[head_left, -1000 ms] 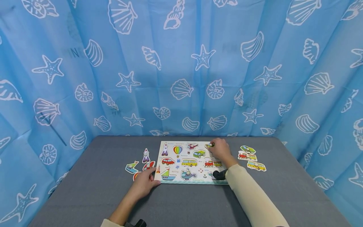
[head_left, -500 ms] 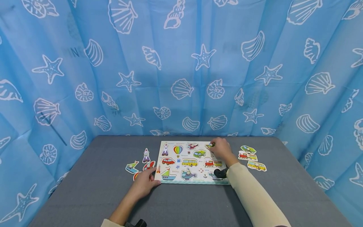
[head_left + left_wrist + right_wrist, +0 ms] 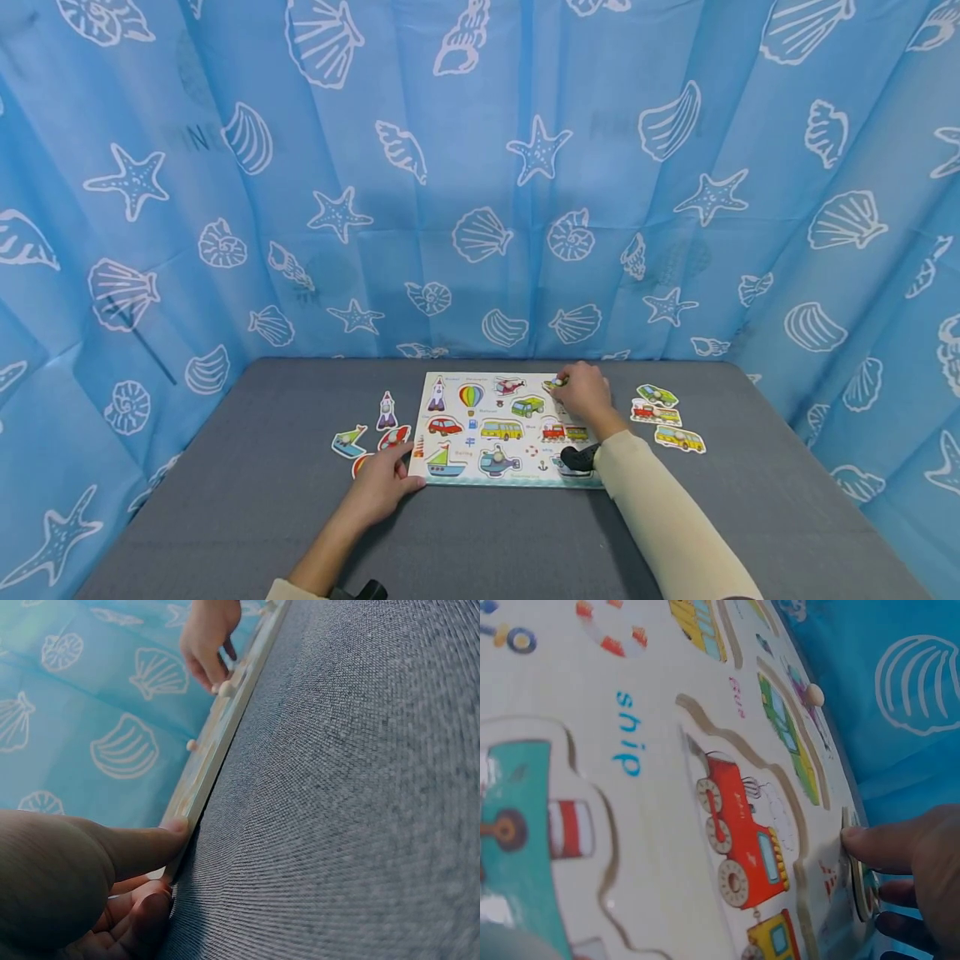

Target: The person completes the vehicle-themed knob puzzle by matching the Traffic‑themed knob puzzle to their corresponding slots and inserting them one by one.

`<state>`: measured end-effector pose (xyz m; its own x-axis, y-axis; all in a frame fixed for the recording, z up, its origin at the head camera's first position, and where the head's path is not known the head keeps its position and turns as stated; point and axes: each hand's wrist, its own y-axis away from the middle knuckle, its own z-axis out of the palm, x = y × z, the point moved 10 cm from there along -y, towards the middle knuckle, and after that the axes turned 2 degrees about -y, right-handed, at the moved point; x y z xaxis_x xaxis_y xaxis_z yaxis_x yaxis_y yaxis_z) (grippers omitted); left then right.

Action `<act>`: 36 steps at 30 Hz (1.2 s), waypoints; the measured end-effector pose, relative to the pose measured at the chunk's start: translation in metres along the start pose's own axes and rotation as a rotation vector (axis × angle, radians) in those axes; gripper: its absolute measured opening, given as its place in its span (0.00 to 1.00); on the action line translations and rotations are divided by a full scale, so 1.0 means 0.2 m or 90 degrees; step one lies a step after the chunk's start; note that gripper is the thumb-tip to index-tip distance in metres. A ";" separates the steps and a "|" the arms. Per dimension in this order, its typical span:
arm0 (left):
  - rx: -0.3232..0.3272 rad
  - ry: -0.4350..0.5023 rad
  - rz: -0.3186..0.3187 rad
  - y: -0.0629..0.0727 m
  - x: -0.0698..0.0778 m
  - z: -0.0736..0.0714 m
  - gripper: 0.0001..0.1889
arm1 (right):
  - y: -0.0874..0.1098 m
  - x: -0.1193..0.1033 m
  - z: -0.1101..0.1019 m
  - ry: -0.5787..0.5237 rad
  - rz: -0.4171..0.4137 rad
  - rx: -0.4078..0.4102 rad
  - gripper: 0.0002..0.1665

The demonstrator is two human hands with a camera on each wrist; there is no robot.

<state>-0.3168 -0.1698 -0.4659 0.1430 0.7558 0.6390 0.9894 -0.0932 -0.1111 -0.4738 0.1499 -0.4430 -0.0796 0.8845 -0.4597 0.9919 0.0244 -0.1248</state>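
A white wooden puzzle board [image 3: 517,476] with vehicle pictures lies on the grey table. My left hand [image 3: 378,485] grips its near left corner, thumb [image 3: 154,845] on top and fingers curled at the edge. At the far right corner, my right hand [image 3: 587,392] pinches a small green and yellow puzzle piece [image 3: 553,385] over the board. The right wrist view shows the thumb against that piece's edge [image 3: 855,877]; most of its picture is hidden. A submarine piece [image 3: 495,461], a helicopter piece [image 3: 507,386] and a ship piece [image 3: 525,825] sit in their recesses.
Left of the board lie a rocket piece [image 3: 386,411], a sailboat piece [image 3: 347,442], a red piece [image 3: 393,437] and one partly behind my left hand. On the right are green car [image 3: 656,395], train [image 3: 652,413] and bus [image 3: 679,438] pieces. A blue shell-patterned curtain [image 3: 480,183] hangs behind.
The right wrist shifts slightly right, then back left, while the hand stays at the far right corner with the puzzle piece. My left hand keeps its grip on the board.
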 end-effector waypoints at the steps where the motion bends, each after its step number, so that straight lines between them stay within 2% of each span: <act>1: 0.001 0.001 0.000 0.00 0.00 0.00 0.31 | 0.00 0.00 0.00 0.002 -0.001 -0.002 0.15; 12: 0.001 0.001 0.000 -0.01 -0.01 0.01 0.31 | 0.01 -0.01 -0.02 0.020 0.014 -0.016 0.10; 19: 0.010 0.000 0.010 0.00 0.00 0.00 0.31 | 0.01 0.00 0.00 0.011 0.000 -0.012 0.12; 25: 0.004 0.001 0.005 0.00 0.00 0.00 0.31 | 0.02 0.02 0.01 0.003 -0.029 -0.017 0.15; 33: 0.010 0.001 0.016 0.00 0.01 0.00 0.31 | 0.04 0.01 0.00 -0.038 -0.091 -0.057 0.25; 36: 0.011 0.000 0.022 0.00 0.01 0.00 0.31 | 0.05 0.03 0.00 -0.058 -0.098 -0.073 0.25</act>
<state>-0.3162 -0.1692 -0.4642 0.1766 0.7523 0.6347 0.9834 -0.1079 -0.1458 -0.4635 0.1548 -0.4463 -0.2349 0.8204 -0.5213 0.9716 0.2134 -0.1019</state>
